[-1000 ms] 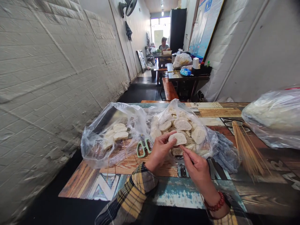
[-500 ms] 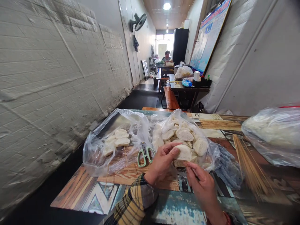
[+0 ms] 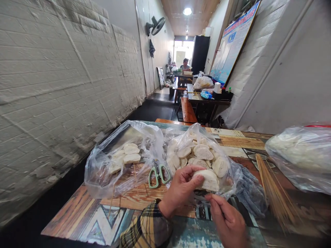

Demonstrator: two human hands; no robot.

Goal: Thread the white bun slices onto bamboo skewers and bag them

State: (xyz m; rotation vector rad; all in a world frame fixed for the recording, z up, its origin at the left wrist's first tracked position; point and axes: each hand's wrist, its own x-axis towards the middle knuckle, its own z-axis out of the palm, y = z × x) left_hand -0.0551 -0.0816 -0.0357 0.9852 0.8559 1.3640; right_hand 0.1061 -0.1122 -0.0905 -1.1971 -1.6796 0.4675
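Note:
My left hand (image 3: 181, 189) is closed round a white bun slice (image 3: 208, 179), held just in front of an open plastic bag (image 3: 199, 155) full of several more slices. My right hand (image 3: 227, 220) sits just below it with thumb and fingers pinched together; what they hold is too thin to make out, perhaps a skewer. Green-handled scissors (image 3: 158, 174) lie on the table to the left of my left hand. A second clear bag (image 3: 121, 160) further left holds a few slices threaded on skewers.
A bundle of bamboo skewers (image 3: 274, 189) lies at the right beside a dark cloth (image 3: 249, 193). A large filled bag (image 3: 302, 155) stands at the far right. A brick wall runs along the left. A person sits at a far table (image 3: 184, 64) down the aisle.
The view has tilted up. My left hand has drawn the bun slice lower and closer to me, and my right hand has dropped toward the frame's bottom edge.

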